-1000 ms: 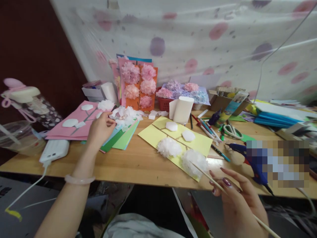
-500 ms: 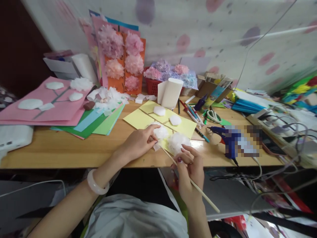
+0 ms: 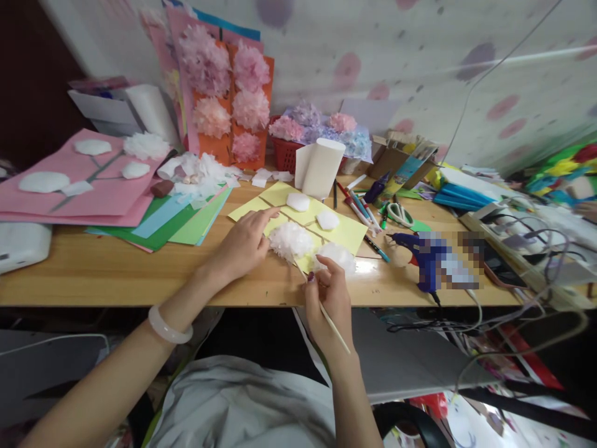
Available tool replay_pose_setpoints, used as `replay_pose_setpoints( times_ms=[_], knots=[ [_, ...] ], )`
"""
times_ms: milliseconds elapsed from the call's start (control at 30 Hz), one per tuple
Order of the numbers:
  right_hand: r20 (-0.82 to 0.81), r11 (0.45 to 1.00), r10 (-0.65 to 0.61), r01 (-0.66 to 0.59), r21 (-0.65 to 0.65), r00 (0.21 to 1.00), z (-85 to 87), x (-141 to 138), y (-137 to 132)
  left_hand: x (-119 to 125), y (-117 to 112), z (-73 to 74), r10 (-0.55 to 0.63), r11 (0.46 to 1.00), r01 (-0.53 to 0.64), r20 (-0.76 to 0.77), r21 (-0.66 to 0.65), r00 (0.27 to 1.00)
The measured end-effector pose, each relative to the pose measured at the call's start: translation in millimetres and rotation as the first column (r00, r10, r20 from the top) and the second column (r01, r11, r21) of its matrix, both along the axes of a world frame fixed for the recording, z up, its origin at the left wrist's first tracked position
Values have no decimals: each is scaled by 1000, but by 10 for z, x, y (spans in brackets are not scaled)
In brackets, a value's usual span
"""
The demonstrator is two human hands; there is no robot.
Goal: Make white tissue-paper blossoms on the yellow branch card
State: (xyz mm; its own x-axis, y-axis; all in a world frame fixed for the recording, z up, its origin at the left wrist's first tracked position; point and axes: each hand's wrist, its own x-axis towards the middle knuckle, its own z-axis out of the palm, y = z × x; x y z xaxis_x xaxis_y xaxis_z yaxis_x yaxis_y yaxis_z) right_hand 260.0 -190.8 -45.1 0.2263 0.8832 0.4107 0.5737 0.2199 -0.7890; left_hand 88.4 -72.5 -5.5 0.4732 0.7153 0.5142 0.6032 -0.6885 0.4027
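Note:
A yellow card (image 3: 347,233) lies on the wooden table (image 3: 116,274) with two fluffy white tissue flowers (image 3: 291,241) and two flat white pads (image 3: 297,201) on it. My left hand (image 3: 242,246) rests flat on the card's left part, fingers stretched, next to the nearer flower. My right hand (image 3: 329,305) is closed on a thin wooden stick (image 3: 333,320) at the table's front edge. The stick's tip points in between the two flowers.
Pink card (image 3: 74,193) with white flowers and green sheets (image 3: 181,227) lie left. A white paper roll (image 3: 321,168), markers (image 3: 359,208), scissors (image 3: 398,214), a blue glue gun (image 3: 422,249) and cables (image 3: 527,249) fill the right. Flower boards (image 3: 224,99) stand behind.
My left hand came from the pile of white scraps at the left over to the yellow card. My right hand drew in with the stick to the flowers. The view swung right.

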Motion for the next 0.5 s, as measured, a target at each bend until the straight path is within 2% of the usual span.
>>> replay_pose_setpoints(
  times_ms=[67,167,267,333,500],
  knots=[
    [43,1000,-5,5,4,999,17,-21,18,-63,64,-30,13,994,-23,-95,-103,995],
    [127,998,-29,22,59,991,49,-58,56,-112,106,-78,-34,965,-16,-188,-261,982],
    [208,992,-56,31,119,977,62,-83,90,-115,91,-90,-38,953,-25,-202,-302,979],
    [229,993,-56,30,116,972,53,-85,89,-108,73,-75,-27,946,-43,-212,-321,977],
    [86,997,-50,44,70,995,2,-70,-40,-95,36,-46,-18,929,-62,-214,-364,977]
  ],
)
